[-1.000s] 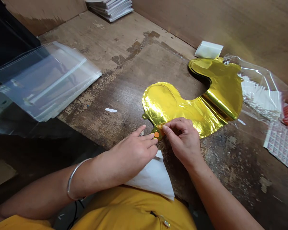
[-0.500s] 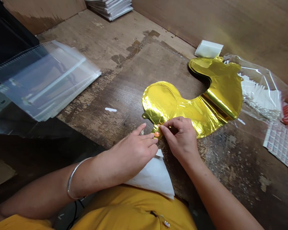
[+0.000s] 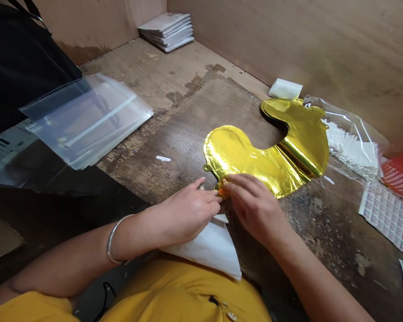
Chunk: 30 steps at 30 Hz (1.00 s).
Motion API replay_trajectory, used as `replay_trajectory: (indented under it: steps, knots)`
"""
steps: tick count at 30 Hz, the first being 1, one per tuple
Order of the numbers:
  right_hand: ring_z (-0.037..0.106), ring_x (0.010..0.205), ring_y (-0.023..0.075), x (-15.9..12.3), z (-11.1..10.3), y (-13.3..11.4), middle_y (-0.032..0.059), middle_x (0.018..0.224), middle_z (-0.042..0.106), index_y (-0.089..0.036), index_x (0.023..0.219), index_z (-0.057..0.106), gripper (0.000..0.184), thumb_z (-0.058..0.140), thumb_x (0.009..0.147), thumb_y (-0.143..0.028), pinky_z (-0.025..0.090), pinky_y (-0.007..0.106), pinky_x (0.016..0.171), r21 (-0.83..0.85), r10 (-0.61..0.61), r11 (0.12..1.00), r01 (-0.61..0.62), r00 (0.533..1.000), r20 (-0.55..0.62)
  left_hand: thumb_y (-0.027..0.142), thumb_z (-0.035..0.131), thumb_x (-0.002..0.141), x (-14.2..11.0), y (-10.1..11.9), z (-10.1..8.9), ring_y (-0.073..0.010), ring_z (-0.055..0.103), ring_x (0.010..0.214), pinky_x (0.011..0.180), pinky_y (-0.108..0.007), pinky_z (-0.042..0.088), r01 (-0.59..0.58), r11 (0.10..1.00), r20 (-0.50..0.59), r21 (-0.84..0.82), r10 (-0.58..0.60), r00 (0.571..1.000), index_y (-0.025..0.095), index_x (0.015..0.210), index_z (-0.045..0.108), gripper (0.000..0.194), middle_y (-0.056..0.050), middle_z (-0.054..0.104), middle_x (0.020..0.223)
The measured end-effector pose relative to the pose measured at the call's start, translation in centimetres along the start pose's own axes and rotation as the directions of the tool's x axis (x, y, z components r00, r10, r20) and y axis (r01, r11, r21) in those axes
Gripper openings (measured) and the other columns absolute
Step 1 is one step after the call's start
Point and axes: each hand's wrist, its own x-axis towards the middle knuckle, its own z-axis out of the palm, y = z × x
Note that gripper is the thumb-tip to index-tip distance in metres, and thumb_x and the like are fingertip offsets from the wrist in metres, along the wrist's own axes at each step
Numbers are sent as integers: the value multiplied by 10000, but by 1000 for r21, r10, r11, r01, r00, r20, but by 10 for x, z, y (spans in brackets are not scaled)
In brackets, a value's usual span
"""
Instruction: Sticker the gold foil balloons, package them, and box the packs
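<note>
A gold foil balloon point(image 3: 245, 156), flat and curved in shape with a fold across it, lies on the worn wooden table. Its narrow tail points toward me and carries a small orange spot point(image 3: 221, 192). My left hand point(image 3: 195, 208) rests flat beside the tail, fingers stretched and the tips touching its edge. Over the tail and the orange spot lie the extended fingers of my right hand point(image 3: 255, 203), slightly blurred, with the thumb hidden beneath. A white paper sheet point(image 3: 215, 246) sits under my left hand at the table's front edge.
Clear plastic sleeves point(image 3: 97, 120) lie at left by a black bag point(image 3: 27, 67). White packets point(image 3: 168, 31) are stacked at the back. On the right are a clear bag of white sticks point(image 3: 352, 147), a red basket point(image 3: 401, 172) and a printed sticker sheet point(image 3: 389, 217).
My right hand has gone from a pinch beside the orange spot to extended fingers over it. My left hand stays at the tail. The camera view has shifted slightly.
</note>
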Motion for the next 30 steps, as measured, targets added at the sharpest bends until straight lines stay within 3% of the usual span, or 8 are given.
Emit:
replay_trajectory:
  steps: [2, 4, 11, 13, 15, 22, 26, 30]
  knots:
    - [571, 1227, 250, -8, 2, -5, 106, 1280, 651, -195, 1199, 643, 329, 490, 917, -124, 521, 437, 1013, 46, -81, 996, 77, 993, 90, 123, 465, 928, -4, 0, -1, -204, 594, 1175, 1148, -511, 341, 22, 1000, -1, -21, -22, 1000, 153, 973, 620, 164, -81, 684, 1130]
    - [579, 1235, 244, -11, 8, -5, 102, 1280, 656, -203, 1217, 649, 354, 502, 911, -101, 527, 441, 1022, 79, -73, 995, 65, 992, 99, 133, 472, 927, -8, 1, -3, -188, 608, 1127, 1149, -474, 353, 45, 998, -17, -39, -46, 999, 154, 922, 613, 143, -74, 678, 1101]
    - [696, 979, 223, 5, 15, 3, 87, 1015, 750, -223, 944, 723, 197, 537, 915, -167, 591, 415, 865, 205, 33, 979, -22, 998, -50, 141, 476, 921, -6, 2, -9, -184, 632, 1053, 1098, -427, 433, 78, 996, -124, -32, -82, 989, 158, 874, 615, 148, -87, 669, 1111]
    - [680, 982, 224, 9, 10, 3, 85, 1036, 734, -227, 983, 701, 147, 590, 891, -202, 584, 416, 851, 247, 39, 968, -37, 999, -3, 147, 484, 919, -6, 1, -10, -205, 614, 1117, 1113, -451, 413, 105, 994, -122, 3, -104, 987, 151, 882, 623, 144, -110, 653, 1175]
    - [652, 1028, 240, 10, 7, 4, 94, 1104, 707, -230, 1071, 668, 233, 673, 838, -240, 571, 431, 868, 274, 17, 961, -33, 998, 59, 154, 485, 921, -7, -1, -10, -228, 579, 1196, 1130, -486, 383, 124, 992, -93, 28, -121, 988, 148, 893, 627, 145, -122, 637, 1233]
    - [667, 957, 229, 6, 17, 4, 119, 1071, 730, -200, 1010, 698, 196, 528, 916, -174, 568, 413, 863, 141, -77, 987, 78, 997, -13, 149, 476, 929, -11, -5, -12, -203, 587, 1193, 1137, -500, 365, 123, 992, -52, -2, -123, 991, 159, 888, 625, 155, -92, 666, 1192]
    - [690, 903, 210, 8, 17, 3, 84, 991, 750, -226, 909, 707, 182, 528, 914, -196, 573, 368, 800, 209, 42, 977, -32, 998, -44, 148, 480, 924, -8, -3, -14, -206, 596, 1175, 1132, -497, 376, 135, 991, -59, -2, -135, 989, 160, 883, 624, 150, -99, 654, 1199]
    - [692, 764, 182, 14, 11, 6, 36, 830, 750, -223, 818, 701, 133, 587, 884, -240, 539, 303, 709, 386, 235, 898, -212, 972, -13, 149, 499, 911, -4, -2, -15, -249, 568, 1222, 1113, -505, 398, 147, 989, -95, 25, -144, 985, 147, 871, 631, 137, -151, 597, 1293]
